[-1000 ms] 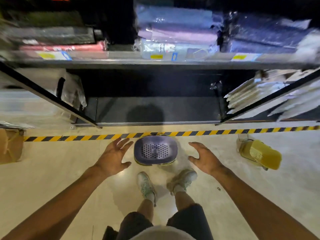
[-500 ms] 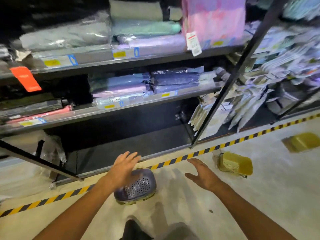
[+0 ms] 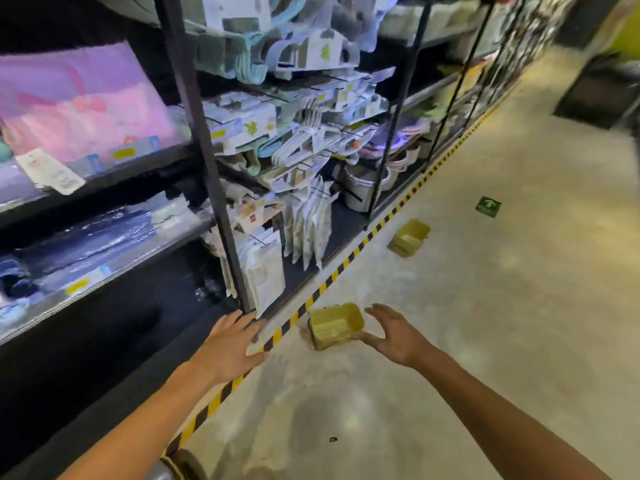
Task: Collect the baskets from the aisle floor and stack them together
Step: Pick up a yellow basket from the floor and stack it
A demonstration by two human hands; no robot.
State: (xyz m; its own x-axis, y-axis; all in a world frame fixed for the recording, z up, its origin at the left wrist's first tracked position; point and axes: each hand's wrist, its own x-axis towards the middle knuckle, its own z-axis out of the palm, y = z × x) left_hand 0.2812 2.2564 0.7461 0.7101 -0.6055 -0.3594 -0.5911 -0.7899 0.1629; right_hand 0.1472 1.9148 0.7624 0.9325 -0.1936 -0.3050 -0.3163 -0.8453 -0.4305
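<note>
Near basket [image 3: 335, 326]: yellow plastic, matt, ribbed wall. Far basket [image 3: 408, 238]: same plastic. Floor [image 3: 485, 323]: polished concrete, mottled sheen. Shelf uprights [image 3: 204, 161]: dark metal.

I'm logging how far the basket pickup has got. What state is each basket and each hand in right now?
Near yellow basket: on the floor, tipped on its side, not yet gripped.
Far yellow basket: on the floor by the striped tape, tipped, untouched.
Left hand: open, fingers spread, empty.
Right hand: open, empty, right beside the near basket; contact unclear.
</note>
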